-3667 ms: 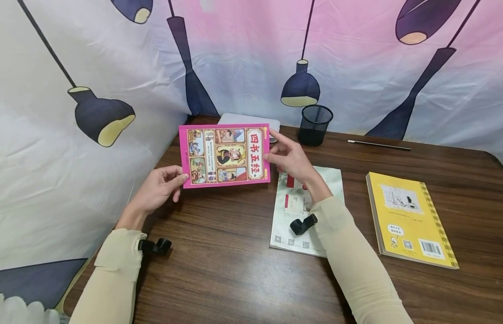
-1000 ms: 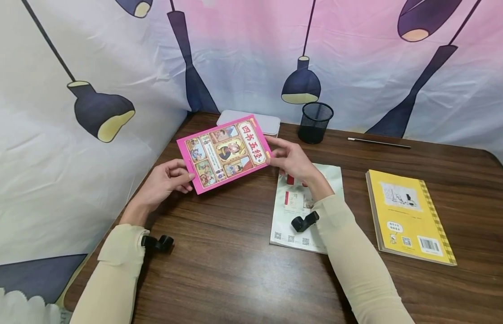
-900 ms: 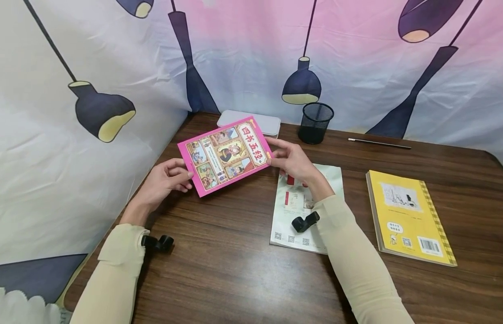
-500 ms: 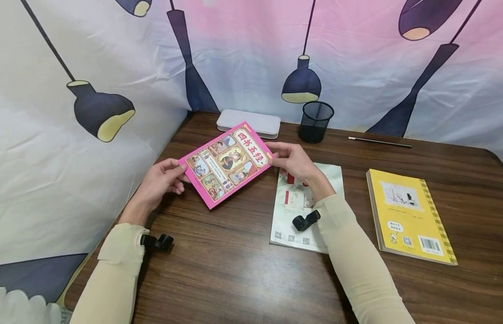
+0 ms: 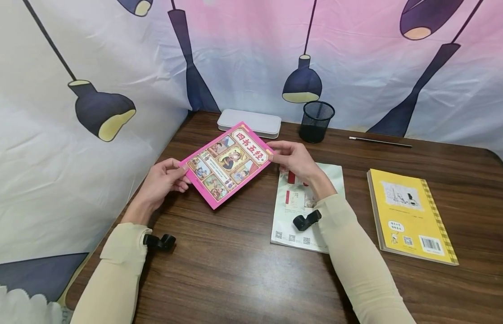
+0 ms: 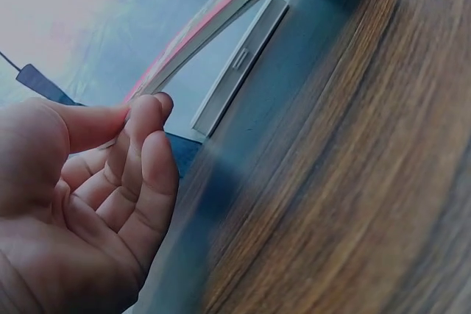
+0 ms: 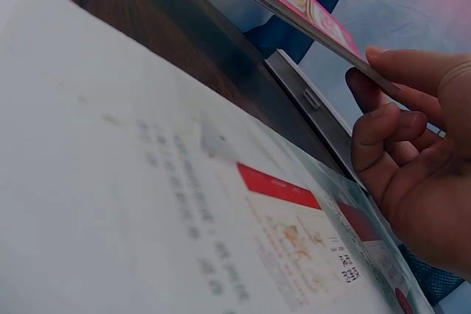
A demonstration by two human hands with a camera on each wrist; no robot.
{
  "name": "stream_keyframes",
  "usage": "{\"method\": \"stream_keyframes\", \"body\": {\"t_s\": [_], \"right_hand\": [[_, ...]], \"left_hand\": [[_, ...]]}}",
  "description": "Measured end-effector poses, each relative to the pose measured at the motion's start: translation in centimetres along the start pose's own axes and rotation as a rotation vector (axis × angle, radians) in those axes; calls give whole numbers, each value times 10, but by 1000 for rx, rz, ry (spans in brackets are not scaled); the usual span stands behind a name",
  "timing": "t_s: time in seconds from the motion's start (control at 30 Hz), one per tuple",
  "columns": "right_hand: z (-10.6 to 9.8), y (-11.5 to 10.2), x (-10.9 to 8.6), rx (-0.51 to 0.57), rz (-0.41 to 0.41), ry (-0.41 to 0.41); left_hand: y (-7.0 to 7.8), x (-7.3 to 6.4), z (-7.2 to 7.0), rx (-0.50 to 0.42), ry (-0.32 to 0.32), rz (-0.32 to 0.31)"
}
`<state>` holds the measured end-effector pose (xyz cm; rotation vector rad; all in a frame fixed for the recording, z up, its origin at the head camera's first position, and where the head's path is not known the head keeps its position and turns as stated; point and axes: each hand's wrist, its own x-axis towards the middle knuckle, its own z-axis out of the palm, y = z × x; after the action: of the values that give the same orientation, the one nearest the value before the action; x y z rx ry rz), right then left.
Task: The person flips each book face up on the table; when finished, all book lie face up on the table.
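The pink book [image 5: 231,162] is a little left of the middle of the head view, held in the air above the desk [image 5: 235,274]. It is closed and rather thin, and it is slanted, with one corner pointing to the top of the frame and another to the bottom. Its cover has a bright pink border, wider along the lower-left edge. Inside the border there are several cartoon pictures in golden frames; the central one shows a figure in dark clothes on a yellow ground. Near the upper-right edge, a cream panel carries four large red Chinese characters. In both wrist views the edge of its pages looks pale grey next to the pink cover.

The left hand [image 5: 163,181] pinches the left corner, with the thumb on the cover and the fingers [image 6: 158,163] bent. The right hand [image 5: 296,163] pinches the right corner in the same way; in both, the gap is only the thickness of the book. Behind the book there is a white case [image 5: 251,121], and below the right hand lies a pale green booklet [image 5: 289,227].
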<state>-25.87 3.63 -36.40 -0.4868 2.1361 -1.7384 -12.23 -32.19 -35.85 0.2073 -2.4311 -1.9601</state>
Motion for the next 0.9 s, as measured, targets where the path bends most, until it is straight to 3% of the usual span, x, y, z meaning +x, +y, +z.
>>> {"method": "stream_keyframes", "body": {"t_s": [0.27, 0.37, 0.6, 0.9], "right_hand": [[-2, 1, 1, 114, 1, -57], [-1, 0, 1, 147, 8, -36], [1, 2, 4, 198, 52, 104], [5, 6, 6, 200, 46, 161]], "left_hand": [[1, 2, 2, -81, 22, -8], [1, 2, 2, -105, 15, -15], [1, 3, 1, -61, -95, -95], [2, 0, -3, 1, -184, -126]]}}
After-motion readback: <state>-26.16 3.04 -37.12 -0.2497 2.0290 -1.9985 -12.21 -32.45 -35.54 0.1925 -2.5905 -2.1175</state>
